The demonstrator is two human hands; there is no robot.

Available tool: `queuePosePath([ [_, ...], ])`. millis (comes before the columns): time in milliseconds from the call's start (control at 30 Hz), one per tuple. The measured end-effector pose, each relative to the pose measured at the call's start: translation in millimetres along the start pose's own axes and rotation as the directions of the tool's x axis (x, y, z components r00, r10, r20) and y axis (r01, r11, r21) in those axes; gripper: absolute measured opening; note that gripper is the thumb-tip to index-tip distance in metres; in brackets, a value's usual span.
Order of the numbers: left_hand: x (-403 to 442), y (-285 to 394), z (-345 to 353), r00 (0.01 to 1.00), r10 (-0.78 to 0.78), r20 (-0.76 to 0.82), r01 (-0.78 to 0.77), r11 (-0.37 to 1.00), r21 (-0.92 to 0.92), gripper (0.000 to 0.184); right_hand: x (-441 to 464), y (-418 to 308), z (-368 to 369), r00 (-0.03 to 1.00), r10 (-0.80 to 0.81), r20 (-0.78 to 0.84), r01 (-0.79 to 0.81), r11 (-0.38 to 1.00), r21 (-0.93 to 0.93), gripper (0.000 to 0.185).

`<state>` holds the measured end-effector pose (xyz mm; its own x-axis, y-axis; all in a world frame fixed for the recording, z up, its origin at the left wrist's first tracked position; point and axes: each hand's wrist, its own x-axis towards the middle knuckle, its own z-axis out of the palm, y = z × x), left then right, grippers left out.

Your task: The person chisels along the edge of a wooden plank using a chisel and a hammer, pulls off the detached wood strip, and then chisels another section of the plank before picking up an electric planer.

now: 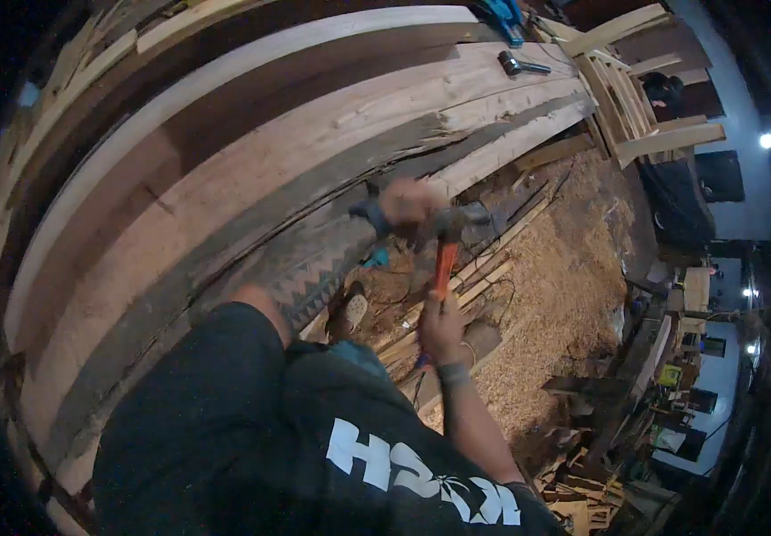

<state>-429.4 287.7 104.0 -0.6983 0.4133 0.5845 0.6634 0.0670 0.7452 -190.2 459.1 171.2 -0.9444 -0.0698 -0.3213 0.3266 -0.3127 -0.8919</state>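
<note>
My right hand (442, 329) is wrapped around the orange handle of a hammer (446, 259). The hammer's dark metal head is right beside my left hand (410, 201), at the edge of a long wooden plank (314, 152). Blurred and curled, my left hand looks closed, but whatever lies in its fingers is hidden. From here I cannot tell whether the hammer head touches anything. The plank has a pale face and a rough, dark, split edge beneath my left forearm.
A dark tool with a handle (521, 65) lies on the plank's far end, near a blue tool (503, 20). Wood shavings (555, 268) cover the floor. A slatted wooden frame (627, 94) stands beyond, and scrap wood (582, 500) is piled at lower right.
</note>
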Motion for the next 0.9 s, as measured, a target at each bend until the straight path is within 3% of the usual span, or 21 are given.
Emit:
queuePosePath([
  [33, 9, 12, -6, 1.000, -0.012, -0.011, 0.012, 1.000, -0.007, 0.026, 10, 1, -1, 0.989, -0.139, -0.045, 0.102, 0.876, -0.471, 0.011],
  [67, 12, 23, -14, 0.999, -0.033, -0.039, 0.033, 0.999, -0.001, 0.025, 20, 2, -1, 0.957, -0.275, -0.088, 0.078, 0.541, -0.837, 0.013],
  [133, 1, 48, -27, 0.991, -0.136, -0.007, 0.137, 0.990, 0.047, 0.024, -6, -14, -5, 0.900, -0.436, 0.010, 0.193, 0.378, -0.905, 0.025],
  [200, 11, 61, -34, 0.973, -0.210, 0.091, 0.194, 0.968, 0.158, 0.024, -16, -44, -8, 0.670, -0.677, 0.304, 0.431, 0.022, -0.902, 0.023],
  [233, 11, 60, -31, 0.990, -0.137, 0.018, 0.131, 0.973, 0.191, 0.022, -20, -57, -5, 0.794, -0.604, 0.070, 0.547, 0.658, -0.518, 0.024],
  [267, 12, 58, -31, 0.989, -0.147, 0.019, 0.141, 0.975, 0.169, 0.023, -26, -62, -4, 0.928, -0.373, -0.016, 0.370, 0.913, 0.171, 0.025],
  [300, 11, 57, -31, 0.987, -0.161, 0.021, 0.156, 0.977, 0.146, 0.024, -17, -42, -16, 0.821, -0.569, 0.051, 0.553, 0.769, -0.320, 0.026],
  [333, 8, 58, -29, 0.984, -0.177, 0.024, 0.173, 0.977, 0.121, 0.024, -1, -5, -35, 0.699, -0.683, 0.213, 0.594, 0.388, -0.705, 0.028],
  [367, 4, 65, -29, 0.976, -0.209, 0.061, 0.203, 0.974, 0.097, 0.025, 7, 1, -26, 0.877, -0.471, 0.094, 0.339, 0.469, -0.815, 0.031],
  [400, 3, 71, -34, 0.967, -0.230, 0.105, 0.223, 0.972, 0.073, 0.026, 16, 6, -16, 0.976, -0.215, -0.034, 0.064, 0.433, -0.899, 0.034],
  [467, 14, 68, -34, 0.974, -0.197, 0.113, 0.184, 0.976, 0.112, 0.028, 18, 30, -25, 0.966, -0.126, -0.226, -0.052, 0.760, -0.647, 0.035],
  [533, 4, 54, -24, 0.990, -0.138, 0.035, 0.126, 0.966, 0.226, 0.030, 4, 13, -21, 0.967, -0.173, -0.187, 0.007, 0.751, -0.660, 0.037],
  [567, 2, 47, -22, 0.983, -0.144, 0.113, 0.117, 0.969, 0.217, 0.030, -16, 4, -19, 0.964, -0.189, -0.189, 0.017, 0.750, -0.661, 0.038],
  [633, 1, 45, -18, 0.985, -0.118, 0.122, 0.092, 0.975, 0.200, 0.031, -39, -10, -18, 0.924, -0.135, -0.358, 0.021, 0.952, -0.306, 0.039],
  [667, 0, 44, -18, 0.987, -0.105, 0.123, 0.079, 0.977, 0.199, 0.031, -39, -8, -23, 0.919, -0.105, -0.380, 0.049, 0.987, -0.154, 0.037],
  [767, -3, 42, -13, 0.991, -0.051, 0.122, 0.026, 0.981, 0.194, 0.031, -40, 17, -47, 0.930, -0.078, -0.360, 0.162, 0.964, 0.209, 0.026],
  [800, -3, 39, -13, 0.996, -0.027, 0.081, 0.012, 0.985, 0.174, 0.027, -33, 13, -26, 0.923, 0.109, -0.368, 0.046, 0.921, 0.387, 0.026],
  [833, -5, 35, -12, 0.999, 0.000, 0.044, -0.007, 0.988, 0.152, 0.023, -14, 24, -16, 0.939, 0.007, -0.344, 0.030, 0.994, 0.101, 0.028],
  [867, -5, 35, -9, 0.998, -0.008, 0.063, -0.002, 0.988, 0.157, 0.021, 5, 36, -7, 0.944, -0.095, -0.315, 0.034, 0.980, -0.194, 0.029],
  [900, -5, 36, -6, 0.997, -0.016, 0.082, 0.003, 0.987, 0.163, 0.019, 25, 42, -3, 0.937, -0.350, -0.023, 0.184, 0.548, -0.816, 0.031],
])
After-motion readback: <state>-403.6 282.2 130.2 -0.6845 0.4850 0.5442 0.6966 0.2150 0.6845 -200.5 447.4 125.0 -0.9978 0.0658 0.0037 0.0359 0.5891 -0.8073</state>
